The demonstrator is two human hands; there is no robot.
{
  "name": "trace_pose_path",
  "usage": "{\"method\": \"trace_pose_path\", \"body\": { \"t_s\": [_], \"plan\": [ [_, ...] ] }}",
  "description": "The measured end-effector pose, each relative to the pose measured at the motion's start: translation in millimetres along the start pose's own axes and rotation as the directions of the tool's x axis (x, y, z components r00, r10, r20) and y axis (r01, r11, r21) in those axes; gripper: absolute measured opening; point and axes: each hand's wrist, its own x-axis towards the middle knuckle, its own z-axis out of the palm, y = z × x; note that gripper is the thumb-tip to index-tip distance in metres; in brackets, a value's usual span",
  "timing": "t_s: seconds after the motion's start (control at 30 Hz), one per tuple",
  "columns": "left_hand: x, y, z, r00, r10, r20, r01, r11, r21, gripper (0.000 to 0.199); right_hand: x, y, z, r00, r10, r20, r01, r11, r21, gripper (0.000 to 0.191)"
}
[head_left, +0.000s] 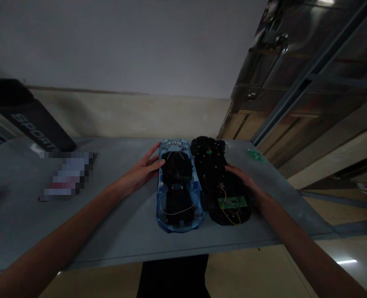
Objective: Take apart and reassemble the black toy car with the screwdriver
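Note:
A blue toy car body shell (177, 187) lies on the table with its hollow inside facing up, showing a black interior and a pale wire. My left hand (146, 167) grips its left edge, thumb over the rim and fingers along the side. Close beside it on the right is the black toy car chassis (208, 167), its inner side up. Toward its near end it carries a green circuit board (232, 202) with a yellow wire. My right hand (248, 184) holds the chassis by its right edge; some of its fingers are hidden.
On the grey table (118, 231), a dark bottle (36, 118) marked SPORT leans at the left. Near it lies a pixelated flat object (68, 174). A small green item (256, 155) sits at the right edge. A wall (140, 116) stands behind, and a metal frame (310, 74) rises right.

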Motion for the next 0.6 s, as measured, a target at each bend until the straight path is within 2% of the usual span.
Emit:
{"method": "trace_pose_path", "body": {
  "t_s": [0.07, 0.17, 0.4, 0.6],
  "plan": [
    [0.1, 0.1, 0.5, 1.0, 0.003, -0.001, -0.003, 1.0, -0.006, 0.097, -0.4, 0.8, 0.8, 1.0, 0.007, -0.027, -0.007, 1.0, 0.008, 0.02],
    [-0.9, 1.9, 2.2, 1.0, 0.002, -0.01, -0.002, 1.0, 0.002, 0.095, -2.9, 0.4, 1.1, 1.0, -0.011, 0.012, 0.011, 1.0, 0.01, 0.027],
    [-1.1, 3.1, 2.9, 1.0, 0.006, -0.012, -0.006, 1.0, 0.019, 0.095, -4.4, -4.0, 3.9, 0.999, 0.036, -0.023, -0.036, 0.999, 0.02, 0.022],
    [-1.1, 3.3, 1.4, 1.0, -0.009, 0.005, 0.01, 1.0, -0.015, 0.097, -4.1, -3.7, 3.5, 0.998, -0.016, 0.055, 0.015, 1.0, 0.016, 0.039]
  ]
}}
